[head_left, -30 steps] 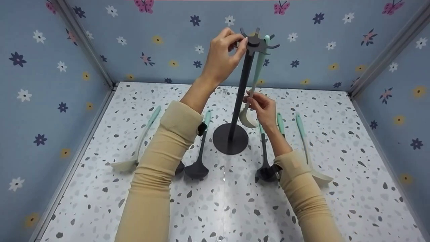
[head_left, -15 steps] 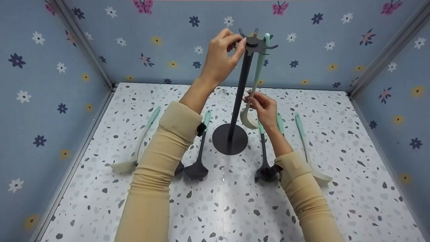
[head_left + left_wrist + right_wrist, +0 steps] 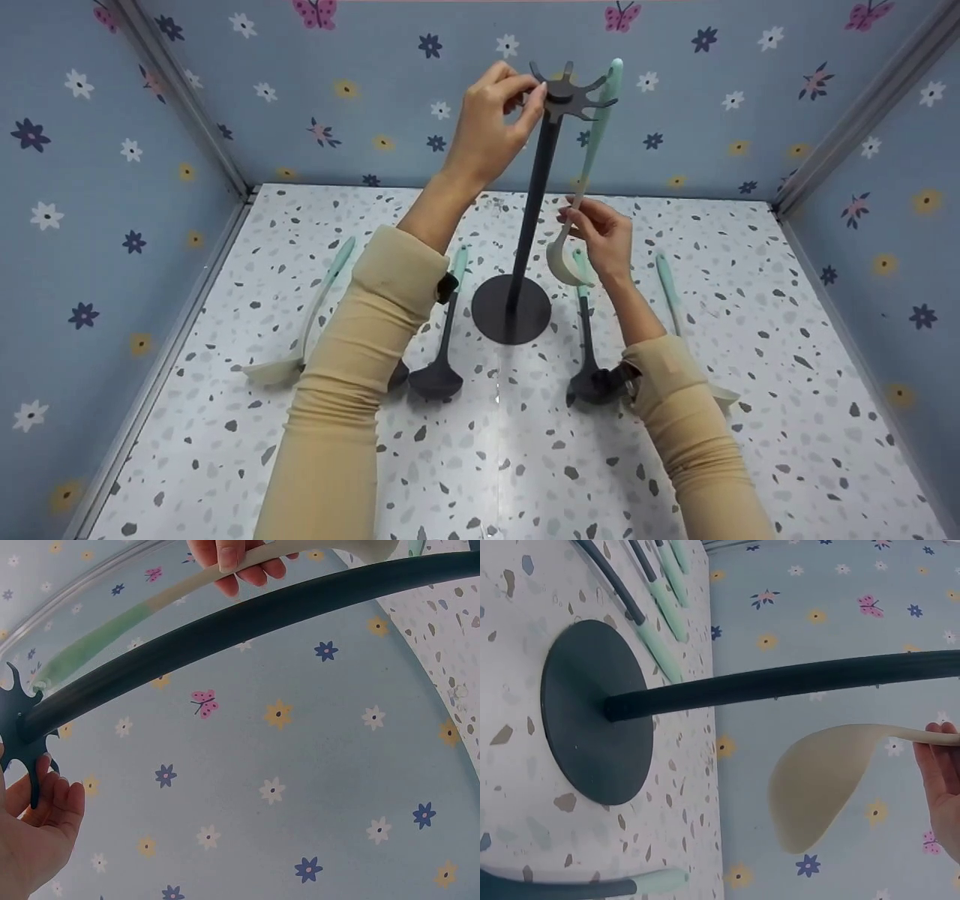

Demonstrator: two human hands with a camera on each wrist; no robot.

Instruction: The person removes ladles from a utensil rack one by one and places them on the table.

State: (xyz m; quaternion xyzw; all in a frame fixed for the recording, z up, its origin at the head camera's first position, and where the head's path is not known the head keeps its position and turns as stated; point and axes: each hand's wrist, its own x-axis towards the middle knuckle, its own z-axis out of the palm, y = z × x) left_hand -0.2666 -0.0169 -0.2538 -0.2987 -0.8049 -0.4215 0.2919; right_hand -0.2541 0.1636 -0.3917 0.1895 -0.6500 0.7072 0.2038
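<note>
A black utensil stand [image 3: 534, 195] with a round base and a ring of curved hooks rises near the table's middle. My left hand [image 3: 491, 127] pinches one of its hooks at the top left, as the left wrist view [image 3: 45, 840] also shows. In my right hand [image 3: 609, 238], the thin neck of a cream ladle [image 3: 595, 142] with a mint-green handle is pinched between thumb and fingers. The ladle stands nearly upright right of the pole, bowl down. Its handle end is beside the right-hand hooks; whether it touches them, I cannot tell.
On the speckled table lie a cream ladle [image 3: 319, 304] at left, a black ladle [image 3: 437, 379] left of the base, another black ladle [image 3: 586, 337] to its right and a cream utensil [image 3: 667, 281] farther right. My left sleeve partly hides a dark utensil head [image 3: 397, 375]. Flowered panels [image 3: 405, 157] enclose the table.
My right hand has moved right and slightly down in view, with the ladle; its handle end has shifted up and right, outward along the hooks. My left hand keeps its hold on the stand.
</note>
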